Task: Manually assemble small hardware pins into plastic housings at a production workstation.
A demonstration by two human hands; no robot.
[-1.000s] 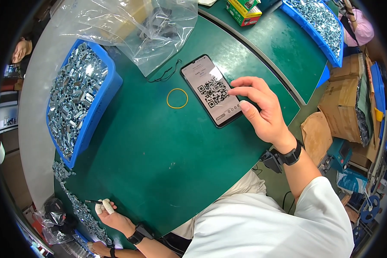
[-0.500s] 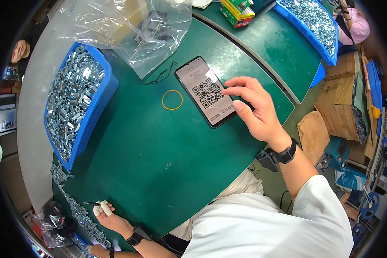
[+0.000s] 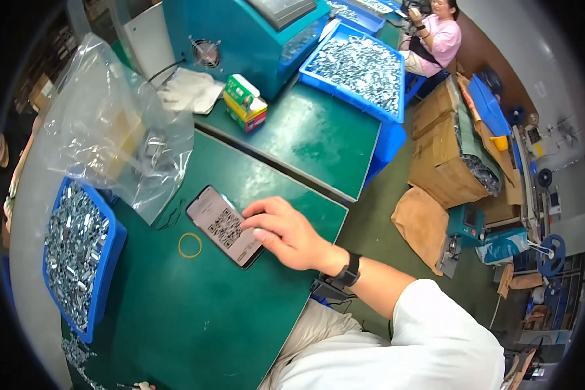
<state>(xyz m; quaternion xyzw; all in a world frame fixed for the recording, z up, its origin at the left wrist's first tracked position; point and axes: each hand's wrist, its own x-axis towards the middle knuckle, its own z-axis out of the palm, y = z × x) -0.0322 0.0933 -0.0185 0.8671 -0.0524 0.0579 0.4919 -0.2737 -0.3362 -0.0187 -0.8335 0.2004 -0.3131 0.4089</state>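
Note:
A smartphone (image 3: 218, 222) lies face up on the green table, its lit screen showing a square black-and-white code. Over its right edge is my right hand (image 3: 287, 235), fingers spread and holding nothing, fingertips at the screen; whether they touch it I cannot tell. A black band circles that wrist. At the bottom edge only the covered fingertips of my left hand (image 3: 145, 386) show, with a thin dark stick (image 3: 127, 386) at them; the rest of the hand is out of view. A yellow rubber band (image 3: 190, 246) lies left of the phone.
A blue bin (image 3: 114, 260) of metal sleeves stands left, with small parts (image 3: 78, 354) spilled below. Behind are a clear plastic bag (image 3: 169, 175), a small box (image 3: 246, 104), white gloves (image 3: 192, 90) and another blue bin (image 3: 396, 107). A co-worker (image 3: 441, 40) sits far right, beyond cardboard boxes (image 3: 445, 156).
The view has tilted up, so the table things sit lower and further left, and a teal machine shows. My right hand stays over the phone; my left hand has mostly left the picture.

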